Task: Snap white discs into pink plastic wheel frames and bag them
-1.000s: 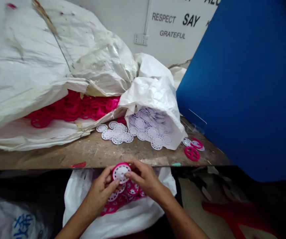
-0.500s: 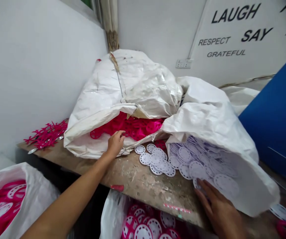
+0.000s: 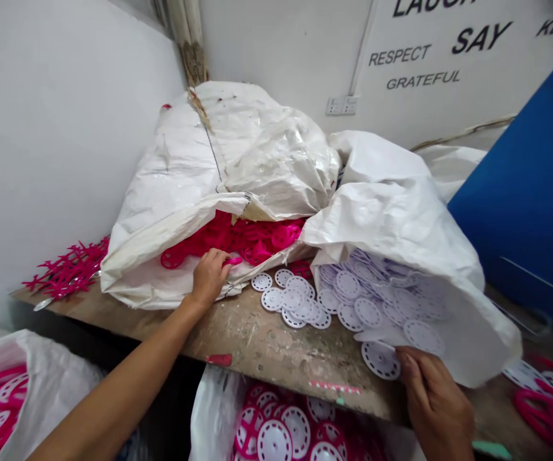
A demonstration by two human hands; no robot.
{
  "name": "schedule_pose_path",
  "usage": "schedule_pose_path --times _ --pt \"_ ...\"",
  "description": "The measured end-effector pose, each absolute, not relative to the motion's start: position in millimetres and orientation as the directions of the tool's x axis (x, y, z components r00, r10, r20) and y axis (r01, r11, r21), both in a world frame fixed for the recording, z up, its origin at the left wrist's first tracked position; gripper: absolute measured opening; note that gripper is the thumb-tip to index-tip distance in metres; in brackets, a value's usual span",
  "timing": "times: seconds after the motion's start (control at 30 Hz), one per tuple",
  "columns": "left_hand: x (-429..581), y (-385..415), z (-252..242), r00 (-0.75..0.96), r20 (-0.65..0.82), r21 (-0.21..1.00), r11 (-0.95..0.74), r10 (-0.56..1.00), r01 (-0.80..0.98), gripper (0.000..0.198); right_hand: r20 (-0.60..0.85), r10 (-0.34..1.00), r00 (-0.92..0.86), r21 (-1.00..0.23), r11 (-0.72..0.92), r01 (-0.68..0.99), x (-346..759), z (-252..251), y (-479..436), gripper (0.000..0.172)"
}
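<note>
My left hand is closed on a pink plastic piece at the mouth of a white sack; only the piece's end shows. More pink plastic parts fill that sack's opening. At the right, my right hand pinches the edge of a white slotted disc, held between thumb and fingers just in front of a second white sack. That sack lies on its side with many similar discs inside. A loose pile of white discs rests on the worn table between the sacks.
Below the table edge stands a sack of pink parts with white discs on them. Another such sack is at lower left. Pink branching pieces lie on the table's left end. A blue panel rises at right.
My right hand has taken hold of a white disc and drawn it out from the sack's mouth. A pink piece now shows in my left hand's fingers. The camera view has shifted slightly.
</note>
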State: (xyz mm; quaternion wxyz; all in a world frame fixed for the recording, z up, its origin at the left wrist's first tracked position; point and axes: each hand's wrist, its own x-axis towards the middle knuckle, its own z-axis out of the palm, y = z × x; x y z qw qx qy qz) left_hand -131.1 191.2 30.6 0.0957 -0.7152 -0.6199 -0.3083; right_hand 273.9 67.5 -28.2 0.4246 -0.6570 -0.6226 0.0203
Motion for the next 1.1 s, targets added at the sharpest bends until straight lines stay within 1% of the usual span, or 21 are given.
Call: schedule_pose_path --times 0.1,0.17,0.2,0.27,0.33,0.4,0.43,0.47,0.5,0.53,0.57,0.6,0.63,0.67,0.7,0.73,0.8,0.87,0.93,1.0,1.1 --pt "-108 143 33 0.110 0.613 0.232 -0.311 0.782 0.922 0.012 0.398 0.833 0.385 -0.749 0.053 0.660 267 -17 64 0.044" --pt "-85 109 31 0.208 0.683 0.218 -0.467 0.700 0.857 0.012 0.226 0.860 0.458 -0.892 -0.006 0.452 254 -4 58 0.041" --pt "-71 93 30 0.263 0.716 0.207 -0.556 0.647 0.805 0.015 0.125 0.888 0.443 -0.949 -0.023 0.313 246 2 54 0.039" --pt "-46 67 27 0.359 0.757 0.182 -0.704 0.545 0.686 0.025 -0.072 0.960 0.272 -0.997 -0.077 0.009 226 16 46 0.035" --pt "-24 48 23 0.420 0.767 0.173 -0.787 0.485 0.592 0.031 -0.173 0.985 -0.008 -0.959 -0.170 -0.226 206 26 38 0.032" --pt "-9 36 19 0.441 0.780 0.181 -0.834 0.444 0.520 0.034 -0.202 0.955 -0.218 -0.894 -0.271 -0.357 193 30 31 0.031" --pt "-4 31 16 0.436 0.786 0.203 -0.850 0.437 0.486 0.036 -0.204 0.940 -0.274 -0.867 -0.304 -0.395 189 31 28 0.031" --pt "0 26 14 0.421 0.781 0.258 -0.852 0.461 0.455 0.037 -0.204 0.933 -0.297 -0.849 -0.319 -0.421 187 29 26 0.031" --pt "3 22 13 0.391 0.754 0.361 -0.830 0.527 0.425 0.039 -0.201 0.934 -0.295 -0.840 -0.319 -0.438 186 27 24 0.030" --pt "5 17 12 0.348 0.692 0.514 -0.770 0.632 0.377 0.043 -0.196 0.941 -0.276 -0.844 -0.306 -0.441 186 25 22 0.029" --pt "8 13 11 0.307 0.580 0.695 -0.655 0.754 0.296 0.047 -0.188 0.951 -0.247 -0.860 -0.281 -0.427 186 22 21 0.028" --pt "11 9 12 0.280 0.417 0.861 -0.474 0.865 0.182 0.051 -0.175 0.962 -0.210 -0.888 -0.247 -0.388 186 18 19 0.027" --pt "15 5 14 0.277 0.229 0.966 -0.252 0.933 0.051 0.054 -0.153 0.975 -0.162 -0.925 -0.199 -0.323 185 15 18 0.025" --pt "19 2 16 0.288 0.063 0.996 -0.043 0.955 -0.074 0.057 -0.114 0.988 -0.102 -0.965 -0.134 -0.226 184 12 16 0.024" --pt "24 1 19 0.297 -0.056 0.978 0.112 0.953 -0.176 0.058 -0.052 0.998 -0.037 -0.993 -0.056 -0.100 182 8 14 0.022" --pt "28 0 21 0.286 -0.131 0.948 0.205 0.949 -0.244 0.057 0.031 0.999 0.021 -0.999 0.030 0.045 180 6 13 0.020" --pt "34 -1 25 0.196 -0.192 0.926 0.243 0.962 -0.289 0.053 0.228 0.971 0.074 -0.930 0.195 0.312 177 1 9 0.020" --pt "35 -1 26 0.095 -0.163 0.956 0.181 0.982 -0.232 0.047 0.372 0.928 0.031 -0.835 0.320 0.447 176 -1 7 0.020" --pt "32 -1 25 0.046 -0.076 0.994 0.079 0.996 -0.080 0.039 0.396 0.917 -0.040 -0.815 0.371 0.445 178 0 8 0.018" --pt "27 -2 23 0.052 0.031 0.996 -0.035 0.998 0.080 0.034 0.355 0.928 -0.112 -0.841 0.370 0.396 180 5 10 0.019" --pt "23 -3 20 0.104 0.100 0.975 -0.118 0.990 0.189 0.034 0.318 0.927 -0.198 -0.855 0.370 0.364 184 12 15 0.021"
